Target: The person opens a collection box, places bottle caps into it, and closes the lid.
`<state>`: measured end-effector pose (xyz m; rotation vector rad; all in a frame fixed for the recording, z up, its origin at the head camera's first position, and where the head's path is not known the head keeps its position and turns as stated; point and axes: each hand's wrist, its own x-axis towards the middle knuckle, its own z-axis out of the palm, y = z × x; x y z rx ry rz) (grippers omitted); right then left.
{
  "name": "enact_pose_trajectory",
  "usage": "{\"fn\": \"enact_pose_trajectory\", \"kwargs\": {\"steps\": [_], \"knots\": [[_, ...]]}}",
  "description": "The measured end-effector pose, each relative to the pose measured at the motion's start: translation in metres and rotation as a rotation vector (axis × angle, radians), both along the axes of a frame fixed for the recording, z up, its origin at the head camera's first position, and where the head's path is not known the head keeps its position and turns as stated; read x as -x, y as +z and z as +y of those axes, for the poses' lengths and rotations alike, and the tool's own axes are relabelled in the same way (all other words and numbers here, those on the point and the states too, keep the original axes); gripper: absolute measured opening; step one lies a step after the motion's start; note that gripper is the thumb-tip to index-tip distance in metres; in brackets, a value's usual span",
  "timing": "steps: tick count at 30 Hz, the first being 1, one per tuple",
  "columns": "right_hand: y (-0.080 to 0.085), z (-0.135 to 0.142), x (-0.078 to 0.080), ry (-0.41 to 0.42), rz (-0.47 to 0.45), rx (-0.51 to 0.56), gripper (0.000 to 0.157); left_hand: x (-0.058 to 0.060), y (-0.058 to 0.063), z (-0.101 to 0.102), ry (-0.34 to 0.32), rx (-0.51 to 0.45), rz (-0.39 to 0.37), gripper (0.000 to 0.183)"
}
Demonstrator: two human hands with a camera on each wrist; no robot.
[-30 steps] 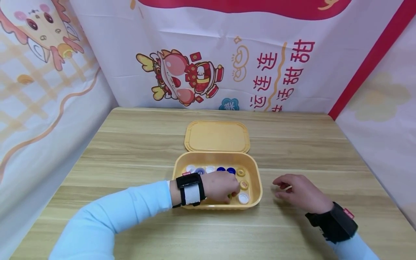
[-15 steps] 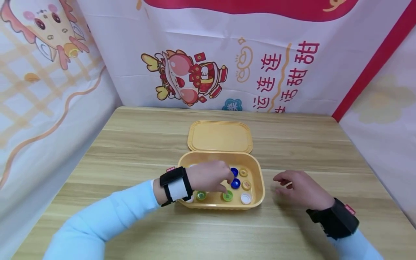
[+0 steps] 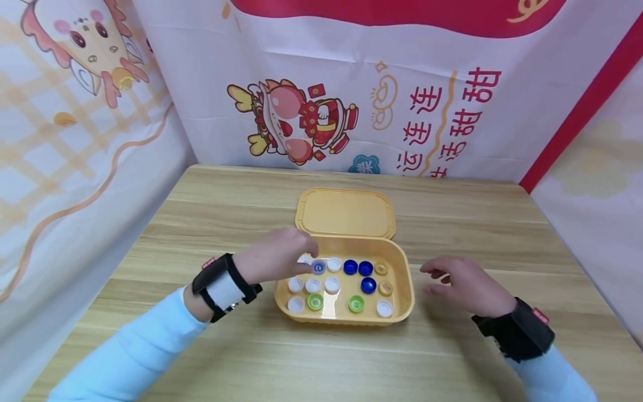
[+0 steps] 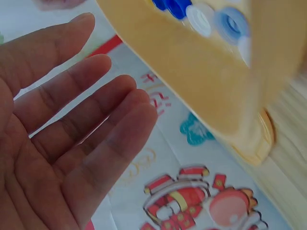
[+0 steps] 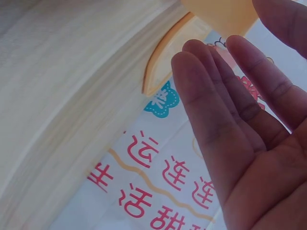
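A yellow plastic box (image 3: 346,320) stands on the table with several bottle caps spread over its floor. Dark blue caps (image 3: 368,285) and two yellow caps (image 3: 385,288) lie toward its right end, white caps (image 3: 332,285) mostly toward the left. One green cap (image 3: 356,304) and another green cap (image 3: 315,301) lie along the front. My left hand (image 3: 273,254) hovers over the box's left back corner, fingers loosely extended; the left wrist view shows nothing in the palm. Right of the box, my right hand (image 3: 464,285) is held with relaxed, slightly bent fingers and holds nothing.
Directly behind the box lies its flat yellow lid (image 3: 345,212). The wooden table (image 3: 241,201) backs onto a printed cloth (image 3: 427,56), with more printed cloth (image 3: 145,184) along the left side.
My left hand has moved left from the middle of the box to its left back corner, uncovering the caps. A blue cap shows in the second row. The right hand has barely moved.
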<state>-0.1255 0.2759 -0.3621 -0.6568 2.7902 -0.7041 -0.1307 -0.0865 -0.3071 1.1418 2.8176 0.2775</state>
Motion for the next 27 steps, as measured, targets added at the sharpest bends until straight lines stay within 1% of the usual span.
{"fn": "enact_pose_trajectory", "kwargs": {"steps": [3,7,11,14,19,23,27], "knots": [[0.002,-0.002,0.002,0.010,0.018,-0.005,0.031,-0.001,0.000,-0.016,0.066,-0.020,0.016,0.021],[0.004,-0.003,0.003,0.022,0.035,-0.005,0.031,-0.003,-0.003,-0.037,0.139,-0.084,0.038,0.024],[0.006,-0.005,0.004,0.021,0.036,-0.001,0.031,-0.003,-0.009,-0.052,0.182,-0.143,0.083,0.025],[0.007,-0.008,0.005,0.013,0.027,-0.001,0.033,-0.003,-0.013,-0.060,0.214,-0.158,0.102,0.025],[0.008,-0.012,0.008,0.001,0.011,0.001,0.034,0.000,-0.018,-0.068,0.249,-0.158,0.101,0.027],[0.008,-0.013,0.013,-0.007,-0.011,0.017,0.034,0.006,-0.021,-0.072,0.272,-0.162,0.081,0.026],[0.010,-0.011,0.023,0.013,-0.015,0.048,0.032,0.020,-0.022,-0.075,0.290,-0.166,0.054,0.026]]}}
